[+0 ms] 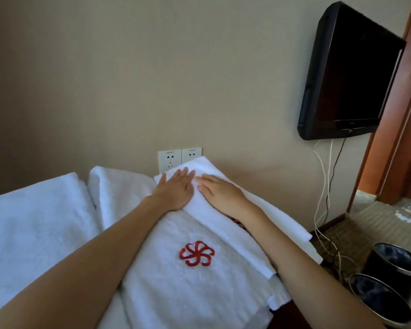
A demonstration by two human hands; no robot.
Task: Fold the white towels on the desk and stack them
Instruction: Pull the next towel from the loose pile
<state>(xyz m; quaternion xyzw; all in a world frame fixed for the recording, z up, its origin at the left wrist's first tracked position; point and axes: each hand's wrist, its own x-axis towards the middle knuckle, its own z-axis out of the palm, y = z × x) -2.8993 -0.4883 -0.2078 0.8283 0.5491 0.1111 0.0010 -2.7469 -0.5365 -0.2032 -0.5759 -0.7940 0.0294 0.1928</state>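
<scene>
My left hand [173, 191] and right hand [220, 194] lay side by side, palms down, on the narrow folded towel [214, 217] at the far right corner of the desk [285, 315], just below the wall sockets [179, 157]. The fingers of both were straight and clasped nothing; they only pressed the cloth flat. That strip ran along the right edge, overlapping the larger towel [176, 281] with the red emblem [197, 254], which lay spread near the front edge. Two more white towels, a middle towel [119, 193] and a left towel [33, 222], lay toward the left edge. I judged the step to be smoothing a fold just made. The next move probably called for pinching the strip's far end and bringing it toward me to halve it, with the edges kept square so the stack would sit level.
</scene>
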